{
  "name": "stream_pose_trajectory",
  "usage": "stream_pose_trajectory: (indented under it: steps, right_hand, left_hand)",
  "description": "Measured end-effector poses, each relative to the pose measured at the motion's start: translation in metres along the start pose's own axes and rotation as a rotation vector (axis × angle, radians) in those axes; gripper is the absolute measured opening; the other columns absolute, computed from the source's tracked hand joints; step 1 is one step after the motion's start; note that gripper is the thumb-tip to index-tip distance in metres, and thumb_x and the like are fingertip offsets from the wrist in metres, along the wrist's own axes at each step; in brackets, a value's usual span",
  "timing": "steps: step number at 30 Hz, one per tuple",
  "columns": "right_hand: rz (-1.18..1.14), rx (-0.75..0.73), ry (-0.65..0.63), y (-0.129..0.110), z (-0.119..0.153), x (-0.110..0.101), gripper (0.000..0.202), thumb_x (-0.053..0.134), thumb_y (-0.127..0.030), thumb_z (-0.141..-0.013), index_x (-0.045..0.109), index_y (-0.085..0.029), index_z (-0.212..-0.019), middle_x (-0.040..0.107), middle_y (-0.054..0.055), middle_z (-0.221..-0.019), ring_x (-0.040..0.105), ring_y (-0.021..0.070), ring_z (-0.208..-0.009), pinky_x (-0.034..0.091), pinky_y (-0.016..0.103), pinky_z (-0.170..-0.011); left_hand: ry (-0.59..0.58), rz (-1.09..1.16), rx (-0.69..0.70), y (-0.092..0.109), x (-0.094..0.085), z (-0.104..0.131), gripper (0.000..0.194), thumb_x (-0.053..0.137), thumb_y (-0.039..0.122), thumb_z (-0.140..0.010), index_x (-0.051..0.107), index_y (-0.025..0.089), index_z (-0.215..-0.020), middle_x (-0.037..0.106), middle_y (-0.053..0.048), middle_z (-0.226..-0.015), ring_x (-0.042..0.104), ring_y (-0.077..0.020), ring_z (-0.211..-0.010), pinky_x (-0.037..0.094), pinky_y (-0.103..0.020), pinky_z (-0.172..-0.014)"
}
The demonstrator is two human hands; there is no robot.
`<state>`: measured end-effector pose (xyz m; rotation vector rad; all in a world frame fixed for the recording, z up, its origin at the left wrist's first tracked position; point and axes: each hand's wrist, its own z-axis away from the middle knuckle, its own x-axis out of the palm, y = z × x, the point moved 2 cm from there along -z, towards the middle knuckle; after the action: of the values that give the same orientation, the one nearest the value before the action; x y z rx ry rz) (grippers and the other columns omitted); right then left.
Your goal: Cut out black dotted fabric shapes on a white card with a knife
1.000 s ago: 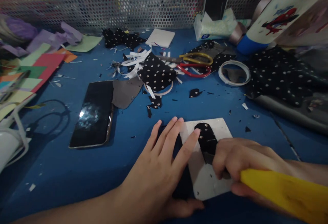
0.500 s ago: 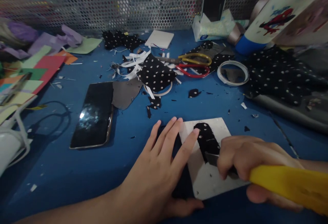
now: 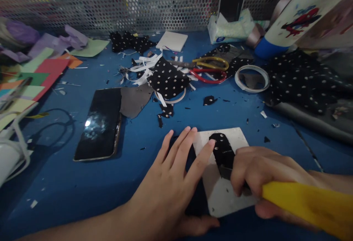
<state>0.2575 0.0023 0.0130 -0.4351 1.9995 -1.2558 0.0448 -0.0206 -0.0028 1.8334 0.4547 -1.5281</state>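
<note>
A white square board (image 3: 220, 200) lies on the blue table, bearing a small black piece with white dots (image 3: 222, 147). My left hand (image 3: 168, 182) is spread flat, its index fingertip pressing the dotted piece's left edge and its thumb by the board's near corner. Closed around a yellow-handled utility knife (image 3: 300, 200), my right hand (image 3: 261, 171) rests over the board's right side. The knife's blade (image 3: 225, 172) touches the lower end of the dotted piece; its tip is dark and hard to make out.
Left of the hands lies a phone (image 3: 99, 123). Beyond are dotted scraps (image 3: 168, 77), scissors (image 3: 209, 70) and a tape roll (image 3: 252, 79). Coloured papers (image 3: 52, 72) and a white cable (image 3: 19, 134) are at left. A large bottle (image 3: 298, 17) stands at right before a perforated metal panel (image 3: 110, 6).
My right hand and the knife have shifted slightly left and down, the blade moving nearer the dotted piece's lower end. My left hand stays in place.
</note>
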Motion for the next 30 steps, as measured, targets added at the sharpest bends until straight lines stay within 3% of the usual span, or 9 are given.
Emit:
stream_pose_trajectory:
  steps: [4, 7, 10, 14, 20, 30]
  right_hand:
    - [-0.017, -0.055, 0.042, -0.002, 0.003, 0.000, 0.030, 0.062, -0.044, -0.093, 0.050, -0.020, -0.078, 0.070, 0.000, -0.075, 0.063, 0.0097, -0.066, 0.047, 0.025, -0.067]
    - [-0.247, 0.032, 0.258, 0.002, 0.007, -0.009, 0.027, 0.063, -0.044, -0.092, 0.050, -0.022, -0.083, 0.067, -0.001, -0.075, 0.059, 0.0107, -0.064, 0.045, 0.025, -0.062]
    - [-0.436, 0.125, 0.378, 0.011, 0.007, -0.018, 0.019, 0.055, -0.039, -0.096, 0.050, -0.022, -0.088, 0.063, 0.000, -0.073, 0.051, 0.0109, -0.059, 0.039, 0.024, -0.052]
    - [-0.569, 0.207, 0.383, 0.020, 0.003, -0.023, 0.021, 0.048, -0.039, -0.100, 0.048, -0.021, -0.087, 0.060, -0.001, -0.066, 0.046, 0.0098, -0.054, 0.035, 0.022, -0.046]
    - [-0.566, 0.207, 0.276, 0.019, 0.001, -0.019, 0.021, 0.055, -0.036, -0.097, 0.047, -0.019, -0.089, 0.061, 0.000, -0.071, 0.050, 0.0090, -0.060, 0.040, 0.022, -0.054]
    - [-0.466, 0.157, 0.268, 0.014, 0.001, -0.017, 0.018, 0.052, -0.031, -0.099, 0.045, -0.019, -0.089, 0.057, -0.001, -0.069, 0.048, 0.0094, -0.060, 0.039, 0.023, -0.055]
  left_hand:
    - [0.001, -0.009, 0.016, -0.001, 0.000, 0.002, 0.129, 0.075, 0.074, -0.062, 0.013, 0.011, -0.157, 0.020, -0.026, -0.159, 0.012, -0.0401, -0.149, 0.015, -0.063, -0.118]
    - [0.003, -0.017, 0.022, -0.002, -0.001, 0.002, 0.129, 0.074, 0.073, -0.063, 0.011, 0.011, -0.157, 0.021, -0.025, -0.159, 0.014, -0.0403, -0.149, 0.014, -0.062, -0.118]
    - [-0.009, -0.032, 0.043, -0.006, -0.004, 0.002, 0.124, 0.070, 0.073, -0.069, 0.008, 0.012, -0.157, 0.022, -0.023, -0.159, 0.016, -0.0399, -0.149, 0.013, -0.063, -0.118]
    - [-0.021, -0.046, 0.039, -0.014, -0.007, 0.002, 0.124, 0.068, 0.074, -0.072, 0.005, 0.011, -0.157, 0.022, -0.020, -0.160, 0.020, -0.0381, -0.148, 0.012, -0.060, -0.120]
    - [-0.038, 0.000, -0.017, -0.019, -0.010, 0.002, 0.132, 0.077, 0.070, -0.065, -0.001, 0.017, -0.157, 0.026, -0.018, -0.159, 0.024, -0.0373, -0.147, 0.014, -0.060, -0.121]
    - [-0.028, 0.197, -0.096, -0.018, -0.014, 0.004, 0.131, 0.084, 0.055, -0.068, -0.009, 0.026, -0.156, 0.013, -0.014, -0.164, 0.013, -0.0386, -0.149, 0.017, -0.063, -0.119]
